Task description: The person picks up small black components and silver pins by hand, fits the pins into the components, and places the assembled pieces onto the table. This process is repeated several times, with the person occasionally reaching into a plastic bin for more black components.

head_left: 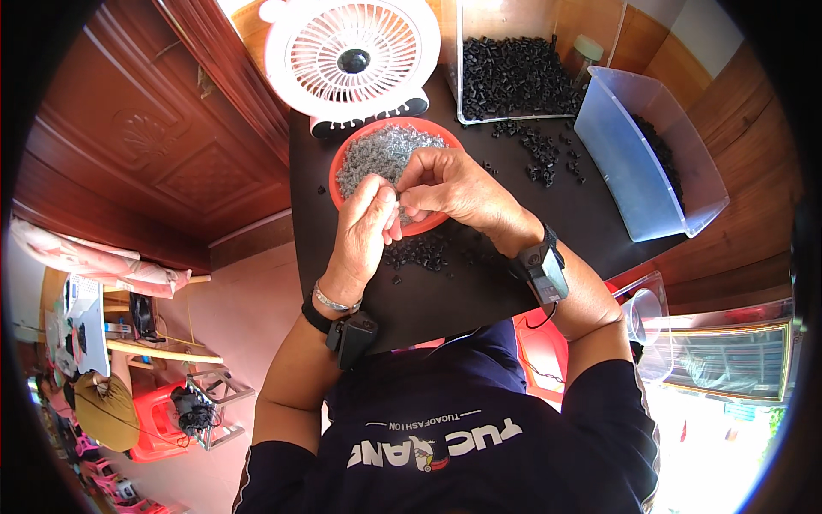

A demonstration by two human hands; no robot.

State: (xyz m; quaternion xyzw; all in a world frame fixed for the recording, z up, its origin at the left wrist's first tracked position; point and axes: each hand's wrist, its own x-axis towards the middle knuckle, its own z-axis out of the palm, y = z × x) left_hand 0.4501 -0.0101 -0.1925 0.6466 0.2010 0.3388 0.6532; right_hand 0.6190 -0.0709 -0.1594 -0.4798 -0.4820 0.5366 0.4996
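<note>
My left hand and my right hand meet over the near part of a round red bowl. The fingers of both are pinched together, and whatever lies between the fingertips is too small to make out. Heaped in the bowl are many small silvery-grey metal pieces. Just nearer than the bowl, small black plastic parts lie scattered on the dark table. A band with a small black device sits on each of my wrists, and a bracelet circles the left one.
A white fan stands behind the bowl. At the back right, a clear box holds a heap of black parts, with more spilled in front. A translucent blue bin sits at the table's right edge. Another person sits far left.
</note>
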